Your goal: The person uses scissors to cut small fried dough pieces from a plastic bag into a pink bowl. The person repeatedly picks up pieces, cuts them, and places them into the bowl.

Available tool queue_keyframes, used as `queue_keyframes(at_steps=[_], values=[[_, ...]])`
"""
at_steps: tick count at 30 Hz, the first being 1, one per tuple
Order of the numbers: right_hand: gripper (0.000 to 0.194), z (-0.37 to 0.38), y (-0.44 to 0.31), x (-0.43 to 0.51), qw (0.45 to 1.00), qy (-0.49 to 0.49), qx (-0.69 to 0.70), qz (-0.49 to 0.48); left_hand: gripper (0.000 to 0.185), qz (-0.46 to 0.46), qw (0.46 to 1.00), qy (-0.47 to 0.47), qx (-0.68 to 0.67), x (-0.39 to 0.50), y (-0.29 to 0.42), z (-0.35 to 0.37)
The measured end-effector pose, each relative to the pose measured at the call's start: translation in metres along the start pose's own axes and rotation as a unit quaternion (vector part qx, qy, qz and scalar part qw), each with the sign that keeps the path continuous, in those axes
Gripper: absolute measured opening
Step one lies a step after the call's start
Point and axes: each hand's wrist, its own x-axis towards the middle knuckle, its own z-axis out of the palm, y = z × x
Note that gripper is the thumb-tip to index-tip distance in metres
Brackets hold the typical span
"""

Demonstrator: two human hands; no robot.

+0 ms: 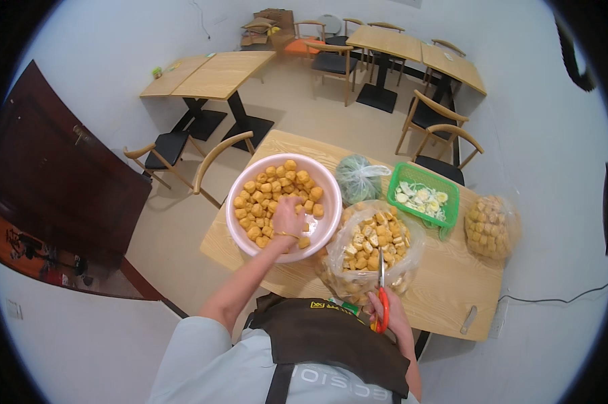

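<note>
My left hand reaches down into a pale pink plastic basin of fried tofu puffs. Its fingertips are among the puffs, and whether they grip one cannot be made out. My right hand holds scissors with red-orange handles, the blades pointing away from me. Those blades lie over an open clear plastic bag to the right of the basin. Inside the bag are fried tofu pieces, several cut so that pale insides show.
Behind the open bag sit a knotted bag of greens and a green plastic basket holding pale cut slices. Another bag of tofu puffs stands by the right wall. A metal utensil lies near the wooden table's right corner.
</note>
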Motion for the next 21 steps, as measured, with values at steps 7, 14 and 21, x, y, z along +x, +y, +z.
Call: queue_keyframes(at_steps=[7, 14, 21], values=[[0.034, -0.012, 0.008, -0.007, 0.999, 0.015, 0.026, -0.018, 0.021, -0.155, 0.876, -0.112, 0.444, 0.045, -0.125, -0.061], [0.035, -0.005, 0.006, -0.004, 0.999, 0.015, 0.028, -0.011, 0.013, -0.093, 0.87, -0.07, 0.48, 0.035, -0.136, -0.061], [0.037, -0.007, -0.006, -0.011, 1.0, 0.02, -0.001, -0.005, 0.019, -0.035, 0.912, -0.077, 0.4, 0.025, -0.124, -0.073]])
